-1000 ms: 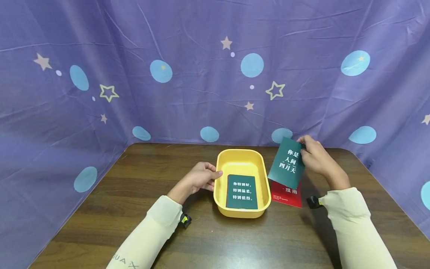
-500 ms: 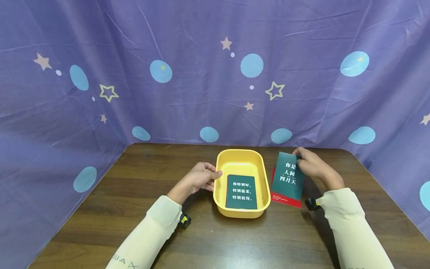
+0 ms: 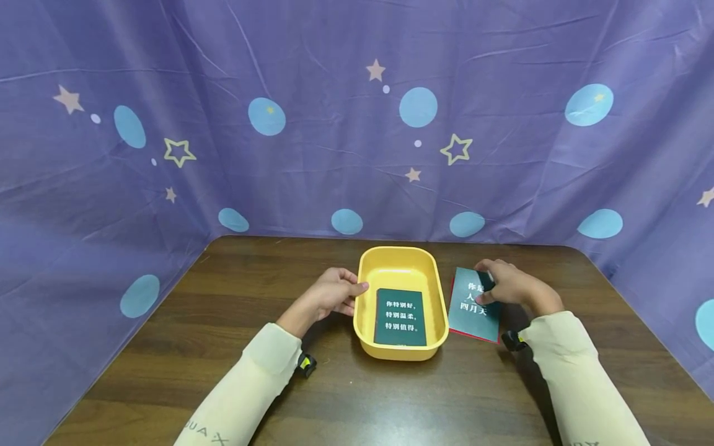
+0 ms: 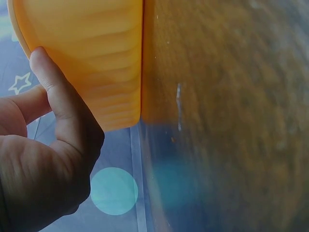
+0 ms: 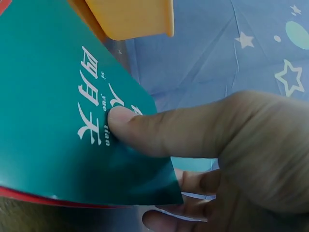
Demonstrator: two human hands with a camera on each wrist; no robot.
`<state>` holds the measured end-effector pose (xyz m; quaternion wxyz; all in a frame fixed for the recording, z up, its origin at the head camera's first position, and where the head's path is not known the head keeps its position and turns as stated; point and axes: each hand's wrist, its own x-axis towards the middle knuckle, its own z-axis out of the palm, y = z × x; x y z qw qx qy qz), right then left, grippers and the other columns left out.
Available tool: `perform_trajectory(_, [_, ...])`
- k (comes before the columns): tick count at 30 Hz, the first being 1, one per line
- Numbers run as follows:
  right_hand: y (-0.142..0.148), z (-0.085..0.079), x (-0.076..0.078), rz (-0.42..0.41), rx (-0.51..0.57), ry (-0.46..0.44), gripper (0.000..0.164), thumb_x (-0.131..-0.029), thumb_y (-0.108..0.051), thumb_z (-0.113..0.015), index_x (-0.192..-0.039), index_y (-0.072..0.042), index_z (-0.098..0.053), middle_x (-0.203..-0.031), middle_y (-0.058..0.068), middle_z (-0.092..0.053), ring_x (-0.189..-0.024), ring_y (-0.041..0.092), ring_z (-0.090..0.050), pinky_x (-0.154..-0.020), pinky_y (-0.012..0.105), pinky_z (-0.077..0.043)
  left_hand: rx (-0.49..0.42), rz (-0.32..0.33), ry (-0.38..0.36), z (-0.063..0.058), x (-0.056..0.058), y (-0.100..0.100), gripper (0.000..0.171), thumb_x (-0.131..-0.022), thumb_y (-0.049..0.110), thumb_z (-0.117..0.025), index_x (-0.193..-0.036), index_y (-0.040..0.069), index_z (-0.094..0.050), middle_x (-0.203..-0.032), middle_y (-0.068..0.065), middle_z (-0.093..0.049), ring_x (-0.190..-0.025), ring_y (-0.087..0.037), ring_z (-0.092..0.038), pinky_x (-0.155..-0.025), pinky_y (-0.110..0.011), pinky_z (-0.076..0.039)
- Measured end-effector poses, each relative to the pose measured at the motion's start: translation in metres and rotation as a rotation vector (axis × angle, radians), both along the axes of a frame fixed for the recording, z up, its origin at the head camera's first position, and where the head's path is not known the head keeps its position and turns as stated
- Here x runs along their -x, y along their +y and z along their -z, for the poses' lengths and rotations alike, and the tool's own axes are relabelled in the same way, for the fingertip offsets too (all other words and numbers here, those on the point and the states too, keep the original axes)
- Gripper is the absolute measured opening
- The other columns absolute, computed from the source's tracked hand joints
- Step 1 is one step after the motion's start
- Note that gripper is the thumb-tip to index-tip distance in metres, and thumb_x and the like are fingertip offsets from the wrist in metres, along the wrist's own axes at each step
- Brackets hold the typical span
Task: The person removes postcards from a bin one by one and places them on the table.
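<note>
A yellow plastic tray [image 3: 365, 337] stands on the table, with a green card [image 3: 400, 331] with white writing lying inside it. My left hand [image 3: 330, 291] grips the tray's left rim, thumb over the edge and fingers against the outer wall. To the right of the tray, my right hand [image 3: 515, 286] holds a second green card [image 3: 471, 319] by its upper right part. The right wrist view shows the thumb pressing on the printed face of this green card [image 5: 48, 121], fingers at its edge. A red card [image 5: 72, 204] lies under it, mostly hidden, with a thin red border showing.
The brown wooden table [image 3: 357, 409] extends around the tray and cards. Behind it hangs a purple curtain [image 3: 323, 93] with stars and blue dots. Each wrist wears a small black strap device [image 3: 305, 364] near the cream sleeve.
My right hand has lowered the green card toward me, down onto the red card, which it now nearly covers. My left hand keeps its grip on the tray.
</note>
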<state>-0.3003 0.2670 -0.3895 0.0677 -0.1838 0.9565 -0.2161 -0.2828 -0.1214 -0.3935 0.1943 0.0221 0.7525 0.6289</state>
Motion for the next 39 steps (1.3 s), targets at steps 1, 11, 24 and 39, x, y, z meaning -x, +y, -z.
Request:
perform_trajectory(1, [0.000,0.001,0.000,0.002,-0.004,-0.008,0.075,-0.076,-0.026,-0.084,-0.134,0.003,-0.047,-0.126,0.025,-0.049,-0.114,0.042,-0.044,-0.095,0.060,-0.039,0.000,-0.001,-0.003,0.000,0.000,0.000,0.030,-0.093,0.012,-0.068,-0.108,-0.003,-0.047,-0.080,-0.016,-0.058,-0.053,-0.015,-0.056,-0.050,-0.028,-0.058])
perform_trajectory(11, [-0.010,0.008,0.004,0.015,-0.064,-0.082,0.072,-0.077,-0.023,-0.084,-0.136,0.001,-0.049,-0.123,0.024,-0.050,-0.108,0.036,-0.048,-0.094,0.056,-0.043,0.005,0.003,0.004,-0.001,-0.001,0.000,0.030,-0.093,0.013,-0.067,-0.109,-0.003,-0.047,-0.081,-0.017,-0.059,-0.052,-0.014,-0.057,-0.049,-0.028,-0.058])
perform_trajectory(24, [-0.015,0.009,0.004,-0.014,-0.117,-0.053,0.068,-0.076,-0.021,-0.084,-0.134,-0.001,-0.054,-0.120,0.022,-0.054,-0.113,0.041,-0.046,-0.096,0.060,-0.041,-0.004,-0.001,-0.003,-0.001,0.000,0.001,0.030,-0.093,0.012,-0.068,-0.108,-0.003,-0.047,-0.081,-0.017,-0.059,-0.053,-0.015,-0.057,-0.050,-0.029,-0.059])
perform_trajectory(39, [-0.036,-0.003,0.000,-0.040,0.007,0.242,0.058,-0.097,-0.027,-0.063,-0.141,0.002,-0.041,-0.135,0.027,-0.044,-0.120,0.045,-0.036,-0.099,0.061,-0.037,-0.012,0.004,0.004,0.001,0.000,0.000,0.029,-0.093,0.012,-0.067,-0.107,-0.003,-0.047,-0.080,-0.017,-0.059,-0.053,-0.015,-0.057,-0.051,-0.029,-0.059])
